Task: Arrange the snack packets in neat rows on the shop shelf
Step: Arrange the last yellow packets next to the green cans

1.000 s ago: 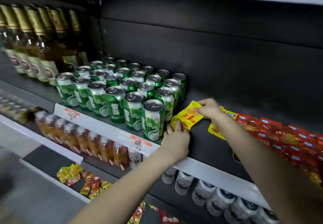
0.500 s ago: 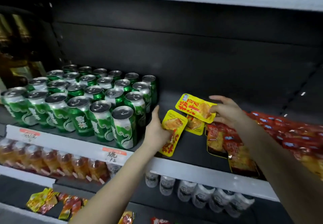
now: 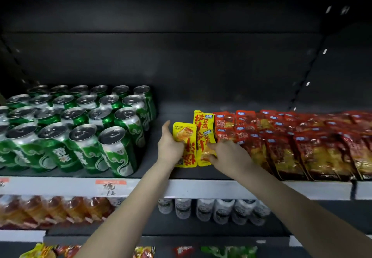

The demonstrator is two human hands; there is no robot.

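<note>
Both your hands are at the shelf (image 3: 155,114), on 3 yellow packets (image 3: 199,137) that lie flat in the gap between the cans (image 3: 80,129) and the red packets (image 3: 281,137). Your left hand (image 3: 170,147) stands on edge against the left packet (image 3: 186,137), fingers straight and pointing to 12 o'clock, the heel of the hand lapping over the packet's lower left edge. It is wide and grips nothing. That packet's long side runs from 12 to 6 o'clock, and its bottom edge is near the shelf's front lip.

Just at 3 o'clock of it, touching along the side, lies the front packet (image 3: 203,147). Beyond its top end the rear packet (image 3: 202,120) reaches towards 12 o'clock, the 2 overlapping in 1 column. Your right hand (image 3: 227,153) reaches in from 4 o'clock, and its fingertips (image 3: 209,147) lie on the front packet's lower half. You cannot tell from this view whether they pinch it or only press it down.

At 3 o'clock of the yellow column the red packets begin, touching it, and run in overlapping rows to the right edge of view. The cans, green with silver tops, stand upright in a block at 9 o'clock, with a strip of bare shelf between them and your left hand. A handwritten price tag (image 3: 110,185) sits on the shelf's front strip at 7 o'clock of your hands. Below it, white bottles (image 3: 211,209) stand at 6 o'clock and orange bottles (image 3: 50,211) at 8 o'clock.
</note>
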